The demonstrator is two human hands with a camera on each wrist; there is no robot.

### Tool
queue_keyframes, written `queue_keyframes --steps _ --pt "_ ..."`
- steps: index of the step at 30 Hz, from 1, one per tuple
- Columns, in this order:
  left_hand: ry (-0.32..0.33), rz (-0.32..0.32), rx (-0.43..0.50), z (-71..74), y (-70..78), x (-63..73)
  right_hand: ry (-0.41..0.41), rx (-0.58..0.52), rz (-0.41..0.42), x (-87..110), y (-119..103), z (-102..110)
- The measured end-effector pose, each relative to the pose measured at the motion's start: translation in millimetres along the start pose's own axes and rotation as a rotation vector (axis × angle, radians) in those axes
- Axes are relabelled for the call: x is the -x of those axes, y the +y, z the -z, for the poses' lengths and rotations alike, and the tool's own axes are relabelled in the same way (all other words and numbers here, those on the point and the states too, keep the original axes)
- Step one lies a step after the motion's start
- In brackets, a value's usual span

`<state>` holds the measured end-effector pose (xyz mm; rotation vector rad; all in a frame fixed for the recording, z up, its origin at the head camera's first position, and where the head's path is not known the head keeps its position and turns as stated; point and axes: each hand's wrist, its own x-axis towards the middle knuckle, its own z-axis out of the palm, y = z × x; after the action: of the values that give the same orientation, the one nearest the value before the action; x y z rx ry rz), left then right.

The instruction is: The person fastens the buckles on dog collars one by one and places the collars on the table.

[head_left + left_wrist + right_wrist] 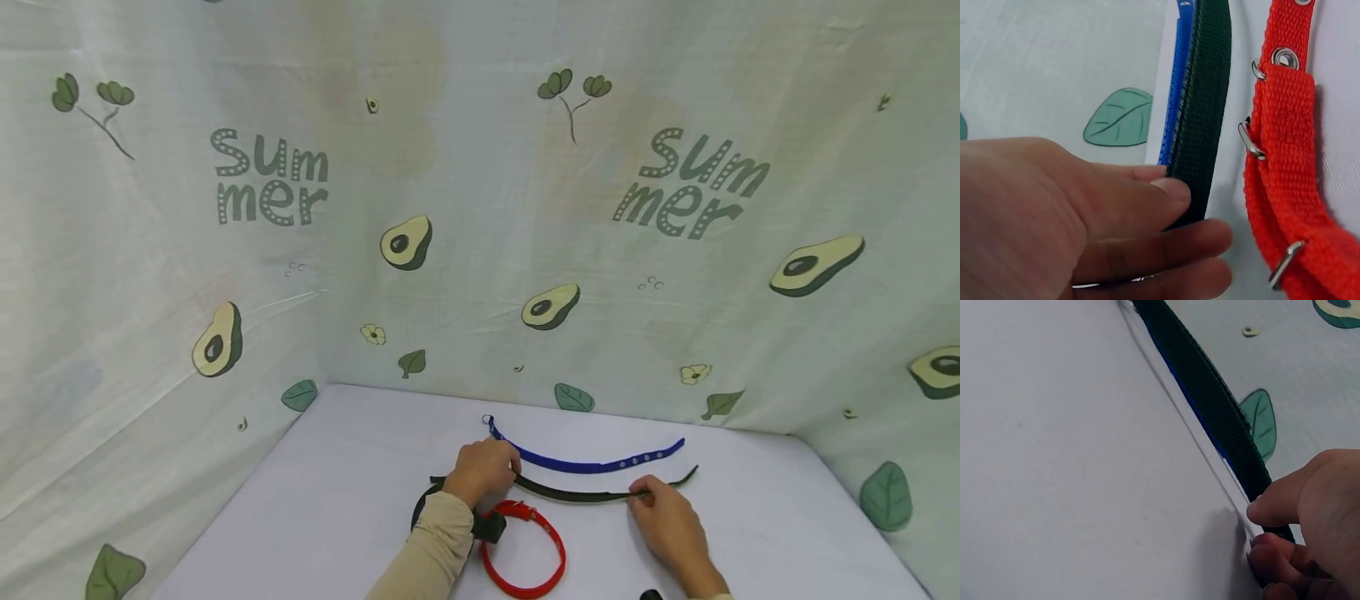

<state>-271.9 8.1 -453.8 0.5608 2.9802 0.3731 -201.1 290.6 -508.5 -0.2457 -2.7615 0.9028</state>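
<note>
A dark green webbing collar [570, 497] is stretched lengthwise between both hands in the head view. My left hand [482, 471] pinches it near its left end, and its thumb and fingers [1172, 190] close on the strap in the left wrist view. Toward the other end, my right hand [670, 521] pinches the strap, its tip sticking out beyond the fingers. Just behind lies a blue collar [573, 467] with metal eyelets, laid out in a shallow curve. A red collar [561, 550], fastened into a loop, sits in front, its metal rings showing in the left wrist view.
The white tabletop [315, 500] ends at a hanging cloth [465, 250] printed with avocados, leaves and lettering, which also runs along the left and right sides. A black block [491, 527] shows beside the left wrist, overlapping the red loop's edge in the head view.
</note>
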Motion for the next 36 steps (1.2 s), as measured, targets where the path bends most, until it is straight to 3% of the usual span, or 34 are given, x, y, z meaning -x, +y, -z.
queue_keyframes --steps 9,16,21,25,31,36 --pt "0.091 -0.009 0.091 5.2 0.2 12.6 0.132 -0.111 0.027 0.5 -5.0 0.2" --pt "0.173 -0.006 0.155 3.6 -2.2 29.3 0.070 -0.352 -0.141 5.5 -13.9 0.7" --pt "0.216 -0.018 0.181 4.7 -4.5 34.0 0.037 -0.412 -0.186 5.8 -16.5 -1.1" --pt "0.209 -0.024 0.201 4.7 -5.1 34.0 0.031 -0.435 -0.181 6.1 -16.7 -1.9" --pt "0.158 -0.038 0.309 6.2 -5.2 33.5 0.025 -0.456 -0.184 7.2 -15.9 -1.2" --pt "0.160 -0.057 0.386 6.8 -5.2 34.8 0.066 -0.534 -0.207 9.0 -16.6 0.3"
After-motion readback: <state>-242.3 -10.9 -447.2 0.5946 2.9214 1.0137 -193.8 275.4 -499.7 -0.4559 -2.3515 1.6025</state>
